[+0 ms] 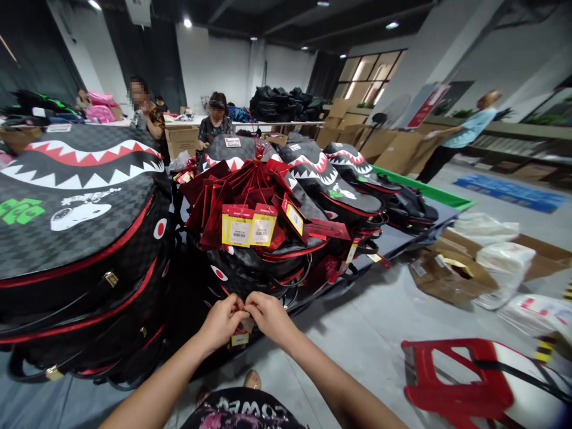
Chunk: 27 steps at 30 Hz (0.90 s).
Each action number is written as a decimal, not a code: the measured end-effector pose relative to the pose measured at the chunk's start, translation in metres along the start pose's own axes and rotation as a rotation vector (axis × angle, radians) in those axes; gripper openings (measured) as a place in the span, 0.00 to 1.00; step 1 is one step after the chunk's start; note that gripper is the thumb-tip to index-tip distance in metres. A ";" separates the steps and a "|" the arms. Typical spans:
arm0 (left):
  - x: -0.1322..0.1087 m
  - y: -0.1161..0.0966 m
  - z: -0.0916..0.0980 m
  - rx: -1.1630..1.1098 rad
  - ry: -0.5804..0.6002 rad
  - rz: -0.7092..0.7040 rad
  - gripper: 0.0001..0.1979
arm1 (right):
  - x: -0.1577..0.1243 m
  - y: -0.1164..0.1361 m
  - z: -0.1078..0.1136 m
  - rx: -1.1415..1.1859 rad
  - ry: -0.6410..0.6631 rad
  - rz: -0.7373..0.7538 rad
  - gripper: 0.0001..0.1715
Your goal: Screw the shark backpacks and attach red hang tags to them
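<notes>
My left hand (222, 322) and my right hand (267, 314) meet fingertip to fingertip at the table's near edge, both pinched. A red and yellow hang tag (240, 338) hangs between and below them, touching both. Just above stands a black backpack (259, 262) with red trim and shark-teeth print, covered by a bundle of red hang tags (247, 208) with yellow barcode labels. What the fingertips pinch above the tag is too small to make out.
A stack of the same backpacks (75, 238) fills the left, more (353, 179) lie in a row behind. A red plastic stool (451, 381) stands at the lower right, cardboard boxes (447, 268) and white bags (504, 262) lie on the floor. Three people work at the back.
</notes>
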<state>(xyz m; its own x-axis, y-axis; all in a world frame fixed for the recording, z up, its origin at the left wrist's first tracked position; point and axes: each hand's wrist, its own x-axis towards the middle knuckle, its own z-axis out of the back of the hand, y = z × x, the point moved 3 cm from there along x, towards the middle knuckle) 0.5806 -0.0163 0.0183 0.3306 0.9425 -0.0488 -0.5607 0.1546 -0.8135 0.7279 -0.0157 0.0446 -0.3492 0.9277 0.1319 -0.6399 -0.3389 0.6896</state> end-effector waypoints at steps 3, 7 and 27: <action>0.000 -0.002 0.001 0.028 -0.013 -0.005 0.09 | 0.000 -0.001 0.000 0.039 0.002 -0.007 0.07; 0.000 -0.003 0.002 0.029 -0.049 0.033 0.05 | -0.001 -0.002 0.002 0.094 -0.004 -0.028 0.07; 0.004 -0.009 0.002 -0.063 0.070 -0.007 0.10 | -0.002 -0.003 0.008 0.131 -0.007 -0.011 0.07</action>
<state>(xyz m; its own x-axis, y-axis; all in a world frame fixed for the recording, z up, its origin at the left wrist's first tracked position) 0.5856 -0.0138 0.0268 0.3875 0.9182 -0.0815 -0.5101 0.1400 -0.8487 0.7363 -0.0153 0.0483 -0.3382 0.9323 0.1285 -0.5486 -0.3062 0.7780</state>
